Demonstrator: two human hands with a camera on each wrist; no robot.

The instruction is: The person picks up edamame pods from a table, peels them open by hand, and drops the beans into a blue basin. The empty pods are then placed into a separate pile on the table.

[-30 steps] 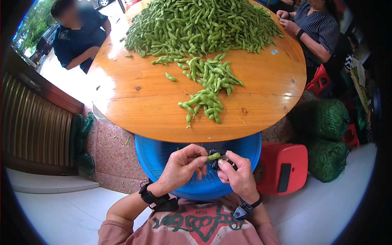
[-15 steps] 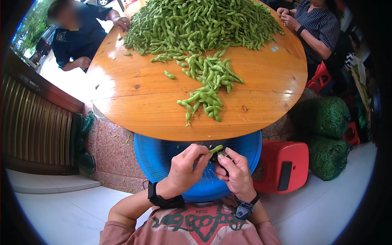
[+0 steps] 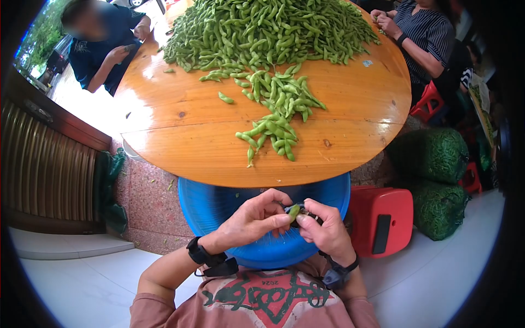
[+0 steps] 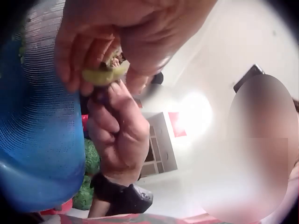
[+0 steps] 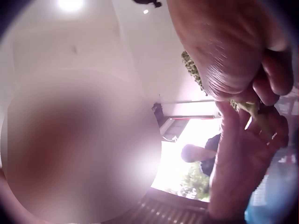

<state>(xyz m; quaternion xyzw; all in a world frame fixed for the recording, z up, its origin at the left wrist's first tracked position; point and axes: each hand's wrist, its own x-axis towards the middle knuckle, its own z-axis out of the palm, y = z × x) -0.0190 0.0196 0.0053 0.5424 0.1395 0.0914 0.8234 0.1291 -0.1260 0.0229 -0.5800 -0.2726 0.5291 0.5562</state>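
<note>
A green soybean pod (image 3: 294, 212) stands between both hands over a blue plastic basket (image 3: 191, 205). My left hand (image 3: 256, 220) pinches the pod between thumb and fingers, with the other fingers bent behind it. Close against the pod's right side, the right hand (image 3: 329, 230) curls round a small dark tool (image 3: 312, 217), mostly hidden by the fingers; I cannot tell its kind. In the left wrist view the pod (image 4: 103, 76) lies across the fingertips where the two hands meet. The right wrist view shows the left palm (image 5: 240, 163) below the right hand (image 5: 233, 51).
A wooden table (image 3: 208, 147) bears a large heap of soybean pods (image 3: 262, 35) and a loose trail toward me. To the right are a red stool (image 3: 396, 213) and filled green net sacks (image 3: 432, 156). Other people sit at the table's far left and right.
The pod has turned more upright and now sits against the right hand's thumb. My left hand has shifted slightly. Across the table, the person at left has brought a hand back from the heap.
</note>
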